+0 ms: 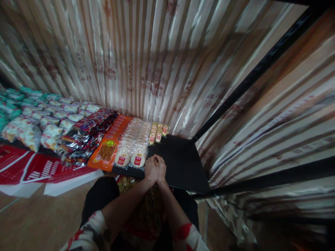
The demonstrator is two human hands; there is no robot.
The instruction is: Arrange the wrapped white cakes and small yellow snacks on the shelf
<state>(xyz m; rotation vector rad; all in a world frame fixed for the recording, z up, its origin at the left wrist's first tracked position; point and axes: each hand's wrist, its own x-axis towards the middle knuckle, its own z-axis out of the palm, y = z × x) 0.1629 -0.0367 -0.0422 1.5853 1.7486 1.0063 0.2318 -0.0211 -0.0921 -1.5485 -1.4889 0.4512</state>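
My left hand point(151, 170) and my right hand point(161, 168) are pressed together over the front of a black shelf point(180, 160). Their fingers look curled inward, and whatever lies between them, if anything, is hidden. Just left of my left hand are two rows of round, clear-wrapped crackers point(138, 158) with red labels. Behind the hands, small yellow-wrapped packets point(158, 136) stand in short rows on the shelf. Below my forearms, between my knees, is a bag point(127, 183) of yellowish packets, partly covered by my arms.
Left along the shelf lie an orange snack pack point(106, 153), dark red packets point(89, 129), white bags point(52, 134) and green packs point(12, 101). A pleated printed curtain point(146, 62) hangs behind. A black metal post point(251, 76) rises at the right. Red printed sheeting point(42, 170) hangs at the front left.
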